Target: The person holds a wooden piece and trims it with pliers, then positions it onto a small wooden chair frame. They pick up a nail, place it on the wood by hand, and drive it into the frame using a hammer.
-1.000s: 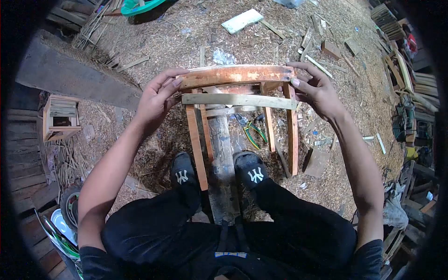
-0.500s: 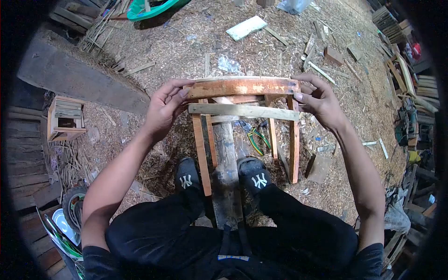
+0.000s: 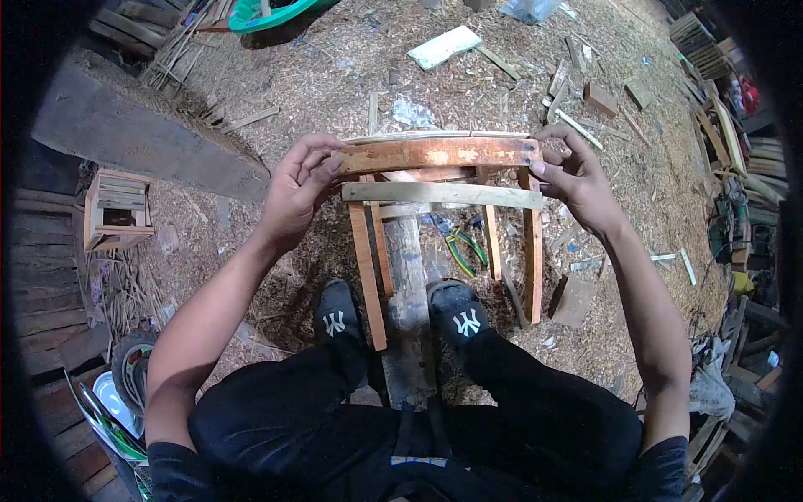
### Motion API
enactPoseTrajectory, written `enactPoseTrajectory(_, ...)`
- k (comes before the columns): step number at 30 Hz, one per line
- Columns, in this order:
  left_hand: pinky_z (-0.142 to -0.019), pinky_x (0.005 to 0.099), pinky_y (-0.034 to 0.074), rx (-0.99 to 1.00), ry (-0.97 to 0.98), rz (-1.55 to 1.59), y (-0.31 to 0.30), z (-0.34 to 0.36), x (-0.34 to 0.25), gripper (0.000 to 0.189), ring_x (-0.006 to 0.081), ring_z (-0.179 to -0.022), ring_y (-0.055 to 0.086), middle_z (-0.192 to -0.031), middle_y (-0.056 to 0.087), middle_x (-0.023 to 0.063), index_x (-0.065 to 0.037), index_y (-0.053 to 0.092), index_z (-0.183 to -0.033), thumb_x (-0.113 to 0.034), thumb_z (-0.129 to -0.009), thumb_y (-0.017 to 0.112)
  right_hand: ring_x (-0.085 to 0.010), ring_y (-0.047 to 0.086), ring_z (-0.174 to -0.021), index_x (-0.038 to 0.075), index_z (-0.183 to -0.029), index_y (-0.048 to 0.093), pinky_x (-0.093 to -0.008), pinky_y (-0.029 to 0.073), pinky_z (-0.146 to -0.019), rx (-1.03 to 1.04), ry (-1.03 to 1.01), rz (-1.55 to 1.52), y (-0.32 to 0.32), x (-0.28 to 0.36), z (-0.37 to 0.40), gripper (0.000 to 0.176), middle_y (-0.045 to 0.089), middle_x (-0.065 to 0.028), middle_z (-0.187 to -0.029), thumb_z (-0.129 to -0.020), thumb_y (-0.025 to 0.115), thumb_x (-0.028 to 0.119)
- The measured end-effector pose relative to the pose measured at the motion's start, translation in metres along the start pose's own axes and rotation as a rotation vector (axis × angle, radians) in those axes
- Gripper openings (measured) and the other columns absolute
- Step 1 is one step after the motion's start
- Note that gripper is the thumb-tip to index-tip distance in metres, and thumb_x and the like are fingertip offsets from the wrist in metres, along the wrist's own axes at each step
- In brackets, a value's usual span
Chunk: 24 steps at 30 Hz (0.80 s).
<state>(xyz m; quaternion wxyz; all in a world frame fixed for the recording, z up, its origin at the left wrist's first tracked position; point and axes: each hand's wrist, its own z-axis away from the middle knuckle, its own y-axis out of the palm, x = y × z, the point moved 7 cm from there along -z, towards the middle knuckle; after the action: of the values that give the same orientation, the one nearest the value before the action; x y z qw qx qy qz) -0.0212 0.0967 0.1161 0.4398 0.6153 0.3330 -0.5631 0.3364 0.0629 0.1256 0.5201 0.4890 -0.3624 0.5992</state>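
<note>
A small wooden frame, stool-like with several legs, is held up between my hands over a narrow plank (image 3: 407, 284). Its thick reddish-brown top bar (image 3: 435, 155) has pale worn patches, and a paler slat (image 3: 443, 196) runs across just below. My left hand (image 3: 299, 188) is closed on the left end of the top bar, thumb toward me and fingers behind. At the opposite end, my right hand (image 3: 580, 180) grips the corner with its thumb against the bar. Pliers (image 3: 462, 249) with green-and-yellow handles lie beyond my right shoe, partly seen between the legs.
Wood shavings cover the ground (image 3: 318, 92). A large beam (image 3: 150, 125) and a small wooden box (image 3: 120, 209) are on the left. Wood blocks (image 3: 600, 99) and offcuts lie at the right, a pale board (image 3: 445, 48) farther out. A green basin (image 3: 272, 17) stands at the top.
The frame has shifted slightly to the right and tilted a little, its right leg now a bit higher in view. Both hands keep their hold on it.
</note>
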Motion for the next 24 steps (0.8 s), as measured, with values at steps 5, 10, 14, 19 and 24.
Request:
enactPoseTrajectory(5,-0.098,0.0308,0.052,0.028,-0.007,0.016,-0.0015,-0.0003,0.0032,0.025,0.0165,-0.116,0.061,-0.126,0.061,0.0094,-0.008,0.051,-0.128,-0.014,-0.105,0.058,-0.0164,0.067,-0.109,0.011,-0.128,0.049,-0.0317,0.059,-0.084,-0.024,0.012,-0.023,0.0012,0.0019,0.0008,0.034,0.070,-0.0098,-0.122,-0.098,0.066,0.007)
enactPoseTrajectory(10,-0.097,0.0299,0.052,0.016,0.000,-0.026,-0.0007,0.0059,-0.0038,0.025,0.0150,-0.116,0.060,-0.128,0.060,0.0084,-0.007,0.051,-0.127,-0.013,-0.104,0.058,-0.0146,0.064,-0.107,0.012,-0.126,0.051,-0.0305,0.060,-0.083,-0.041,-0.007,0.082,-0.0001,-0.0001,0.0032,0.034,0.066,-0.0084,-0.126,-0.097,0.068,0.008)
enactPoseTrajectory(14,-0.097,0.0290,0.051,-0.029,-0.104,0.000,-0.0033,0.0080,0.0021,0.024,0.0142,-0.116,0.059,-0.125,0.059,0.0073,-0.006,0.049,-0.126,-0.012,-0.104,0.058,-0.0146,0.064,-0.108,0.012,-0.127,0.051,-0.0300,0.059,-0.085,-0.051,-0.011,0.096,0.0018,0.0032,0.0043,0.035,0.067,-0.0083,-0.124,-0.097,0.067,0.006)
enactPoseTrajectory(19,-0.099,0.0287,0.049,0.003,-0.051,0.018,-0.0023,0.0078,0.0021,0.025,0.0142,-0.117,0.057,-0.123,0.059,0.0079,-0.005,0.049,-0.127,-0.011,-0.104,0.058,-0.0149,0.064,-0.109,0.011,-0.129,0.050,-0.0305,0.058,-0.085,-0.069,-0.031,0.079,0.0015,0.0007,0.0033,0.036,0.067,-0.0097,-0.123,-0.097,0.066,0.004)
enactPoseTrajectory(24,-0.102,0.0320,0.050,-0.007,-0.028,0.032,0.0004,0.0083,0.0031,0.024,0.0168,-0.120,0.058,-0.123,0.060,0.0101,-0.004,0.049,-0.125,-0.012,-0.104,0.058,-0.0123,0.063,-0.107,0.010,-0.129,0.050,-0.0278,0.057,-0.084,-0.067,-0.015,0.043,-0.0001,-0.0009,0.0022,0.037,0.068,-0.0094,-0.119,-0.097,0.066,0.002)
